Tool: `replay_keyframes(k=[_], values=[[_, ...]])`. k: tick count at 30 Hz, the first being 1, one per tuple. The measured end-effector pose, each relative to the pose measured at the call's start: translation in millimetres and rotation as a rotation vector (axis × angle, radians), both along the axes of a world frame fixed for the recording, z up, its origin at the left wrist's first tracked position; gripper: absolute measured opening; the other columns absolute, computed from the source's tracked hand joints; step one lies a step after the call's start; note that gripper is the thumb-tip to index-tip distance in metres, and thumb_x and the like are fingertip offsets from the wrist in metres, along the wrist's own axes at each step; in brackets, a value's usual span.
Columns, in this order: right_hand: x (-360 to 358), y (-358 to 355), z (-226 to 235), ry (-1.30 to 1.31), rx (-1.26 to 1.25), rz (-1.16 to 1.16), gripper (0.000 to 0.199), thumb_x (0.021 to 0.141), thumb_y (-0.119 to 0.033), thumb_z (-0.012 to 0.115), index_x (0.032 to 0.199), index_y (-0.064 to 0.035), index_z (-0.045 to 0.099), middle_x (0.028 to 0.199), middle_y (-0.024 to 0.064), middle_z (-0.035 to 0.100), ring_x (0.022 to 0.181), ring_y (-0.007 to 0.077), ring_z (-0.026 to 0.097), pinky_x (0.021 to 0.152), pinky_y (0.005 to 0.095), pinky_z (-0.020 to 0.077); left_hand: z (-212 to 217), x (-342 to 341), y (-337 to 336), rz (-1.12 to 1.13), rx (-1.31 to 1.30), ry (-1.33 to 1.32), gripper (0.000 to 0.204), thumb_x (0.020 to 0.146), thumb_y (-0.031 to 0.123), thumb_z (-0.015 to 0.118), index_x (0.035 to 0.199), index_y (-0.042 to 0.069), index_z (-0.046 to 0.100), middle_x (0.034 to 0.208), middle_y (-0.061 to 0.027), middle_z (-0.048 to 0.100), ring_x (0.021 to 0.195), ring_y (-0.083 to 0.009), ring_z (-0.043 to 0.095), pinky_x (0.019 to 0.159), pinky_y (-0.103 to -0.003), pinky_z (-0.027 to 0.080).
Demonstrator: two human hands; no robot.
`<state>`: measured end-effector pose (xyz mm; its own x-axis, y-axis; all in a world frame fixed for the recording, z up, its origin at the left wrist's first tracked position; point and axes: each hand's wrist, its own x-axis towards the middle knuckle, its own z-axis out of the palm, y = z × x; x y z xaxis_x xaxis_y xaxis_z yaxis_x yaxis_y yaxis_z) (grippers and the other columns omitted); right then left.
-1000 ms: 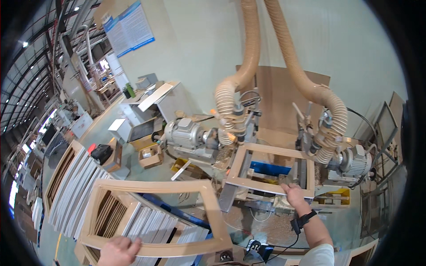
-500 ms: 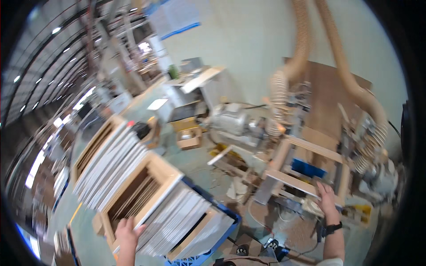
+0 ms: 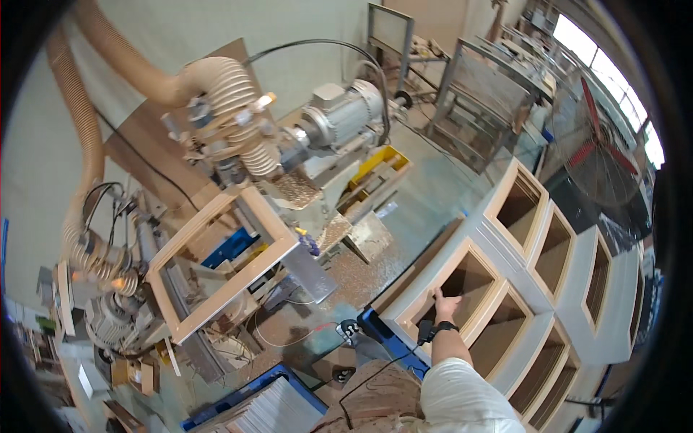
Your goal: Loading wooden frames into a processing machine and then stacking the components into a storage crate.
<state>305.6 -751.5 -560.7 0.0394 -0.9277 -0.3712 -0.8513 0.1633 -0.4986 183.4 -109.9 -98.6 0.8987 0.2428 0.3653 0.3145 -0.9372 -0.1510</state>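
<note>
My right hand [image 3: 447, 308], with a black band at the wrist, reaches over a pale wooden frame [image 3: 410, 310] on top of a stack with white sides. Its fingers are apart at the frame's opening; nothing shows held in them, though part of the grip side is hidden. My left hand is out of view. To the left, another wooden frame [image 3: 232, 290] lies tilted across the machine, over a blue part [image 3: 225, 249], with no hand on it.
More stacked frames [image 3: 552, 245] stand to the right, near a large fan [image 3: 595, 148]. Ribbed dust hoses [image 3: 242, 137] and a grey motor [image 3: 343, 112] belong to the machine. A blue pallet [image 3: 195, 418] with white-edged pieces is by my feet, and a cable [image 3: 368, 386] hangs across my front.
My view has swung right, from one stack of frames past the machine to another. My right hand has left the frame on the machine; my left hand has gone out of view.
</note>
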Motion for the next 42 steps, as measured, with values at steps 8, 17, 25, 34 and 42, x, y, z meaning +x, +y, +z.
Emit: replay_keyframes(k=[8, 17, 25, 34, 42], values=[[30, 27, -27, -0.011, 0.242, 0.176, 0.076, 0.069, -0.016, 0.076, 0.126, 0.0083, 0.033, 0.118, 0.0240, 0.055, 0.108, 0.0318, 0.056, 0.091, 0.0373, 0.0445, -94, 213, -88, -0.496, -0.353, 0.256, 0.060, 0.064, 0.006, 0.074, 0.119, -0.001, 0.049, 0.126, -0.0187, 0.044, 0.120, -0.0376, 0.040, 0.101, -0.041, 0.032], [14, 91, 242, -1.143, 0.462, 0.307, 0.050, 0.074, -0.002, 0.070, 0.114, -0.0020, 0.040, 0.098, 0.0087, 0.054, 0.079, 0.0159, 0.057, 0.073, 0.0275, 0.0493, -252, 329, -105, -0.525, -0.219, 0.283, 0.075, 0.066, 0.049, 0.072, 0.123, 0.006, 0.050, 0.112, -0.0139, 0.055, 0.105, -0.0320, 0.050, 0.097, -0.054, 0.031], [99, 139, 337, -0.707, 0.037, 1.626, 0.049, 0.062, -0.004, 0.058, 0.111, -0.0020, 0.053, 0.094, 0.0126, 0.059, 0.083, 0.0240, 0.060, 0.075, 0.0306, 0.0467, -218, 221, -97, -0.809, -0.383, 0.300, 0.032, 0.074, 0.011, 0.056, 0.106, 0.008, 0.053, 0.080, -0.0157, 0.057, 0.074, -0.0351, 0.059, 0.064, -0.043, 0.049], [225, 283, 316, -0.286, -0.366, 2.439, 0.047, 0.078, -0.034, 0.065, 0.124, -0.0284, 0.052, 0.085, 0.0146, 0.062, 0.080, 0.0338, 0.062, 0.065, 0.0431, 0.0489, 24, 24, -45, -0.487, -0.105, 0.618, 0.037, 0.075, 0.012, 0.058, 0.112, 0.010, 0.058, 0.068, -0.0063, 0.053, 0.063, -0.0253, 0.059, 0.053, -0.036, 0.049], [290, 310, 205, -0.488, -0.689, 2.267, 0.057, 0.065, -0.021, 0.074, 0.118, -0.0246, 0.056, 0.091, 0.0159, 0.063, 0.082, 0.0350, 0.062, 0.072, 0.0432, 0.0491, 59, -124, -49, 0.243, 0.048, 0.342, 0.051, 0.060, 0.010, 0.069, 0.110, 0.012, 0.061, 0.067, -0.0055, 0.051, 0.061, -0.0260, 0.055, 0.057, -0.039, 0.047]])
